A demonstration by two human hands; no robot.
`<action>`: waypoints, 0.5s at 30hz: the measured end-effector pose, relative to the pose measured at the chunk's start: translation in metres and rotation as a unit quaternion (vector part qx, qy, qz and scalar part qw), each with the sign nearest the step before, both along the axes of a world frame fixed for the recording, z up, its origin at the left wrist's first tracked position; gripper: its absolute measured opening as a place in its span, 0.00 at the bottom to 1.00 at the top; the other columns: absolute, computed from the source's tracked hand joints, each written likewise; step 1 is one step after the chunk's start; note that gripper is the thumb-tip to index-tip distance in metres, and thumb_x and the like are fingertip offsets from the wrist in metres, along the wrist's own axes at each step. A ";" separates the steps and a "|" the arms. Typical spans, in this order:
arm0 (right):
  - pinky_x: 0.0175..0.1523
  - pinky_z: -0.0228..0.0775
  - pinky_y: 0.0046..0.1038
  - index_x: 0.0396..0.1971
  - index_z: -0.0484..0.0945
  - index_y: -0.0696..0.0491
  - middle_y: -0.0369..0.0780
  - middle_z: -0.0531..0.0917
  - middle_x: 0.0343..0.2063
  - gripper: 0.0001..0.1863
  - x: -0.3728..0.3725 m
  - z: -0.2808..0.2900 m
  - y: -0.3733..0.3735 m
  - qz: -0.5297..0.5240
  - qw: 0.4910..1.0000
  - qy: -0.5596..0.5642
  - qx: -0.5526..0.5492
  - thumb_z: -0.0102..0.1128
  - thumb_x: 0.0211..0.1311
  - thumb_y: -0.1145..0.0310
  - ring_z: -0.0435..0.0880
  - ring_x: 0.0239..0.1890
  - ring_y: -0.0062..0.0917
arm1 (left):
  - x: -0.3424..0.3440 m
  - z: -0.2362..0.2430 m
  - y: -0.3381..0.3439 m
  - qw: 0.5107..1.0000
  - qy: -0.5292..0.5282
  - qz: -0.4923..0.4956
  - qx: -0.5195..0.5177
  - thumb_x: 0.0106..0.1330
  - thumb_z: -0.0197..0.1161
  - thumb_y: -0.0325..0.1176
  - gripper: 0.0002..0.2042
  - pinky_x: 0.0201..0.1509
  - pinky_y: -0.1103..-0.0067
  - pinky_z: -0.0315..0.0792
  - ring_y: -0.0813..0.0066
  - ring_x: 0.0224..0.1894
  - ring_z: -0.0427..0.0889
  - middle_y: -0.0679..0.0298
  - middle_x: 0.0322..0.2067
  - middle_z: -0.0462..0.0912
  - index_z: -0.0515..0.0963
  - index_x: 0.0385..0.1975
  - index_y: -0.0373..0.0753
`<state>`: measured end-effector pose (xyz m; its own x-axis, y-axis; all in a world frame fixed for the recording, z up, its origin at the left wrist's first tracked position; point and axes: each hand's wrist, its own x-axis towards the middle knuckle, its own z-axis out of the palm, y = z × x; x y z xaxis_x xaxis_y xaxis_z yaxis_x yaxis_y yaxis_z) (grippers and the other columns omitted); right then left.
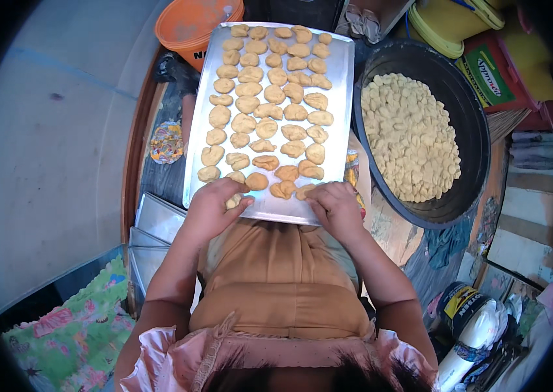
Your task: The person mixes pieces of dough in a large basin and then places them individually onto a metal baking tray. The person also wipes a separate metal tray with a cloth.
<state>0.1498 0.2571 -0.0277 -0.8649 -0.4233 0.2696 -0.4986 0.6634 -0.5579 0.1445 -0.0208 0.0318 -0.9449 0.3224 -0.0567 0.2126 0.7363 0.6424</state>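
A silvery metal tray (335,59) lies across my lap, carrying rows of flattened tan dough pieces (247,104). At its near left corner, my left hand (214,206) is curled with a small pale dough piece (232,201) between thumb and fingers. Its fingertips come close to another piece (236,177) on the tray. Over the near right corner, my right hand (337,206) bends its fingers and thumb onto a dough piece (303,191), partly covering it. The pieces nearest me look slightly darker than those farther off.
To the right stands a large black basin (475,163) holding a heap of small pale dough lumps (410,137). An orange bucket (175,29) is beyond the tray's far left corner. Yellow buckets (436,32) stand at the back right. Metal trays (152,242) lean at my left.
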 end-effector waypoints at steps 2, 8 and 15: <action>0.45 0.66 0.33 0.37 0.80 0.51 0.38 0.80 0.34 0.11 -0.003 0.001 -0.002 0.018 1.000 0.009 0.001 0.66 0.51 0.73 0.78 0.39 0.34 | 0.001 -0.001 -0.002 1.000 -0.005 0.003 0.009 0.57 0.69 0.36 0.12 0.41 0.69 0.74 0.55 0.37 0.81 0.55 0.31 0.80 0.81 0.36 0.36; 0.46 0.63 0.34 0.45 0.82 0.45 0.36 0.79 0.33 0.16 -0.011 0.009 -0.010 -0.079 0.996 0.021 -0.041 0.61 0.55 0.64 0.76 0.39 0.30 | 0.000 -0.015 0.007 0.997 0.074 -0.007 0.014 0.60 0.65 0.35 0.11 0.42 0.69 0.75 0.59 0.39 0.82 0.60 0.43 0.79 0.81 0.41 0.41; 0.48 0.62 0.33 0.52 0.78 0.47 0.38 0.77 0.37 0.22 -0.001 0.007 -0.031 0.032 0.997 0.019 0.069 0.65 0.55 0.63 0.73 0.41 0.31 | 0.005 -0.016 -0.009 0.996 0.039 0.030 -0.081 0.60 0.64 0.34 0.16 0.44 0.68 0.78 0.58 0.42 0.82 0.64 0.50 0.76 0.78 0.50 0.47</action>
